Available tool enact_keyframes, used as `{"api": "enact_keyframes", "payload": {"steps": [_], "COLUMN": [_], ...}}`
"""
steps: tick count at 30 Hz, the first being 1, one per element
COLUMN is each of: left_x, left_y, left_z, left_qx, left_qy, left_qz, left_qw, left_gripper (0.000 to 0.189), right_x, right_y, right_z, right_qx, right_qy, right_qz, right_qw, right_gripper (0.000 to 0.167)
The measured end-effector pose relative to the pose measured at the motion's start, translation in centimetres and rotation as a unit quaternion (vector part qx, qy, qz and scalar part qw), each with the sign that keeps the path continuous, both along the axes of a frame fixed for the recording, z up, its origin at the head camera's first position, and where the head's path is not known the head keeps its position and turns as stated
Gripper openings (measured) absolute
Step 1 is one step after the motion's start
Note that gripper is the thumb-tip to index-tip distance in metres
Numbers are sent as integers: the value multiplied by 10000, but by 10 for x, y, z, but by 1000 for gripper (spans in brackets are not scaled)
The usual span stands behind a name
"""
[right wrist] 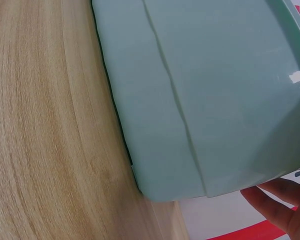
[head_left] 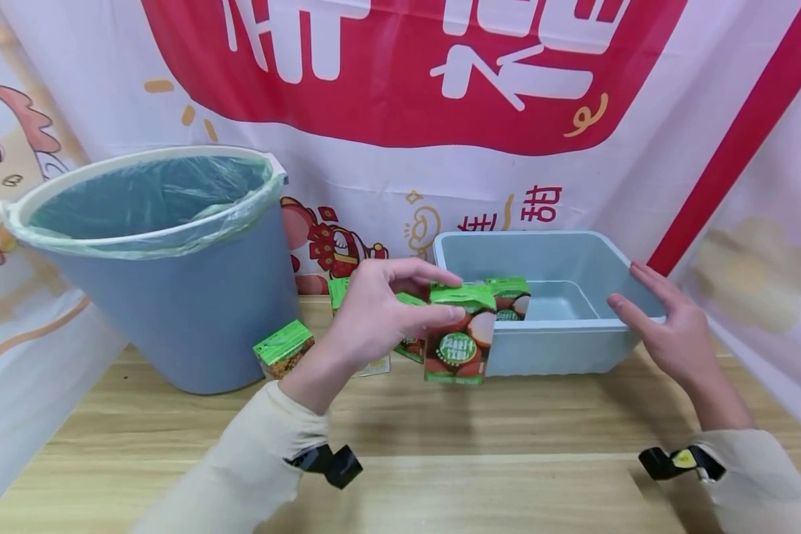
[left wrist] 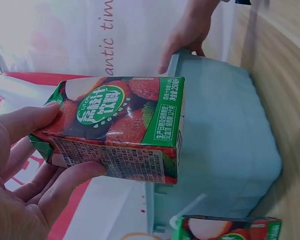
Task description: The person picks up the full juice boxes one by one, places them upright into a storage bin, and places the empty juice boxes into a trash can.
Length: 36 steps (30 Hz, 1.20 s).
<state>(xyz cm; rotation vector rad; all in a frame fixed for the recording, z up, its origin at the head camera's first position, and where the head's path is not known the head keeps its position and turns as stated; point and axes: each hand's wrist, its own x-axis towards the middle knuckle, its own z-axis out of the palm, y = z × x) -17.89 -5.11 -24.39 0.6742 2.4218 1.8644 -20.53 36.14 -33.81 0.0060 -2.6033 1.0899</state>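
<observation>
My left hand (head_left: pixel 383 311) grips a lychee juice carton (head_left: pixel 459 337) near its green top, with thumb and fingers on opposite sides. In the left wrist view the carton (left wrist: pixel 115 120) shows red lychees and a green oval label. It is held up just in front of a pale blue-green plastic bin (head_left: pixel 554 348). Another juice carton (head_left: pixel 511 297) stands inside the bin at its left end. My right hand (head_left: pixel 684 334) holds the bin's right front corner, thumb and fingers at the rim. In the right wrist view its fingers (right wrist: pixel 275 202) are beside the bin's end.
A tall blue-grey trash can (head_left: pixel 180 319) with a clear green liner stands at the left. Between it and the bin are more cartons: one with a brown front (head_left: pixel 284 348), and a lychee carton (head_left: pixel 410 341) partly hidden by my left hand. A printed cloth (head_left: pixel 374 163) hangs behind the wooden table (head_left: pixel 440 475).
</observation>
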Motion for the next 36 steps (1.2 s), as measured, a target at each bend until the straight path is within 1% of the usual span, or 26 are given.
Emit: {"api": "enact_keyframes", "payload": {"steps": [5, 11, 14, 17, 21, 27, 33, 36], "left_x": [-8, -20, -25, -30, -38, -51, -63, -69], "left_y": [6, 14, 20, 26, 37, 54, 67, 71], "left_z": [16, 29, 34, 37, 35, 26, 20, 17], "left_qx": [134, 235, 237, 233, 294, 515, 650, 668], "left_qy": [62, 89, 85, 142, 325, 588, 554, 538], "left_qz": [-37, -1, 112, 357, 780, 1335, 1802, 1960], "left_qw": [9999, 9997, 9996, 9990, 9960, 9880, 9799, 9768], "left_gripper": [28, 28, 29, 29, 28, 25, 24, 24], "right_x": [0, 0, 0, 0, 1, 1, 1, 1], "right_y": [0, 0, 0, 0, 0, 0, -1, -1], "right_z": [0, 0, 0, 1, 1, 2, 1, 1], "right_qx": [35, 80, 62, 31, 21, -16, -42, -42], "right_qy": [-63, -55, -44, -40, -38, -40, -81, -85], "right_qz": [-34, -49, -40, -37, -38, -27, -22, -27], "right_qw": [10000, 9999, 10000, 10000, 10000, 10000, 10000, 10000], "right_gripper": [80, 80, 80, 80, 80, 79, 80, 80]}}
